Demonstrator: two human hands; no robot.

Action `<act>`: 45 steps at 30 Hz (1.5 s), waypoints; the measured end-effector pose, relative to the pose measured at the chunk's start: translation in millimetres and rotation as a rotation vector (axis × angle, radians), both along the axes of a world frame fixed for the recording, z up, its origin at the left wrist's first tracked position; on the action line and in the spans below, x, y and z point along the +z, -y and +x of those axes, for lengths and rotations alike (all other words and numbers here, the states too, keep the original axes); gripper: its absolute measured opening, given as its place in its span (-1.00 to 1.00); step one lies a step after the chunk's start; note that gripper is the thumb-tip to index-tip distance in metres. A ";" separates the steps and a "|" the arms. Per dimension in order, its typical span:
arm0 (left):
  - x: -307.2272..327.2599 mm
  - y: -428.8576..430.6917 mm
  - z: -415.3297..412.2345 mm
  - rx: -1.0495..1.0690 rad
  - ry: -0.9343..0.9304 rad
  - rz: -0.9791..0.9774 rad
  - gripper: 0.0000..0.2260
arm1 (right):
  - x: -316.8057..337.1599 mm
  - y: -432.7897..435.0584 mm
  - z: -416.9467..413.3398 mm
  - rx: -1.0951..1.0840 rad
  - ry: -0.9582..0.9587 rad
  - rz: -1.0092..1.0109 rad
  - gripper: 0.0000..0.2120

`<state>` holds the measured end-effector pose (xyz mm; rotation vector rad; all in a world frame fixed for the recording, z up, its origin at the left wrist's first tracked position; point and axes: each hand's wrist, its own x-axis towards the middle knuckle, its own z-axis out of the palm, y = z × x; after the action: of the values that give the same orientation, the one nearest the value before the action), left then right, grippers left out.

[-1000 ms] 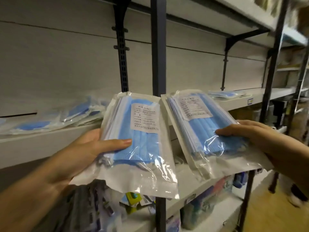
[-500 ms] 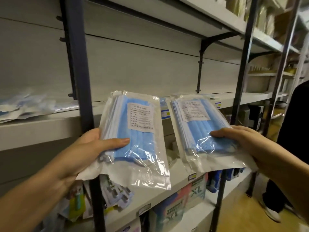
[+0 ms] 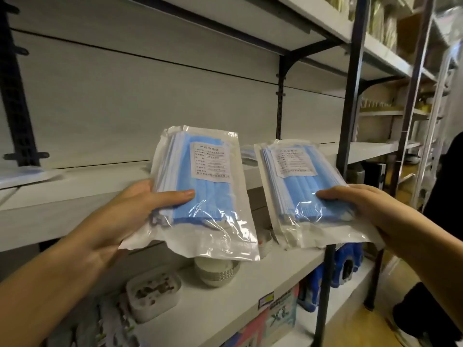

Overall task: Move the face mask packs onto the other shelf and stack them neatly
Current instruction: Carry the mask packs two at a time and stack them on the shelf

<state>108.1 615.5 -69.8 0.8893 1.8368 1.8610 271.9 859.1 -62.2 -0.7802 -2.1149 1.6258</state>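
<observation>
Left pack (image 3: pixel 200 186), sealed blue face masks, label up: clamped at its lower end by left hand (image 3: pixel 120 221), thumb on top, fingers hidden beneath. Right pack (image 3: pixel 300 191): same hold, right hand (image 3: pixel 370 211). Both carried flat, apart, in front of the grey shelf (image 3: pixel 75 196), neither yet set down, probably kept level for neat stacking.

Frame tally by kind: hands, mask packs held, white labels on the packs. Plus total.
Hands: 2 (left hand, right hand)
Face mask packs held: 2 (left pack, right pack)
White labels: 2 (left label, right label)
Total: 6
</observation>
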 end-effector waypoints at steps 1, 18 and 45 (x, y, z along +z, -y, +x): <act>3.6 -12.2 -5.9 0.001 -0.001 -0.007 -0.51 | 1.7 -12.4 -6.8 -0.013 -0.002 0.008 -0.69; 8.1 -165.5 -69.0 0.276 -0.218 -0.143 -0.33 | 16.3 -220.0 -97.9 -0.037 -0.070 0.055 -0.59; 27.2 -282.0 -87.0 0.814 -0.226 -0.300 -0.54 | 41.2 -396.6 -304.8 0.445 0.017 0.509 -0.51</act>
<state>21.1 897.5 -42.6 0.2475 2.8182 1.8385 -32.9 1255.7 -21.0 -0.1670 -2.6839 1.1566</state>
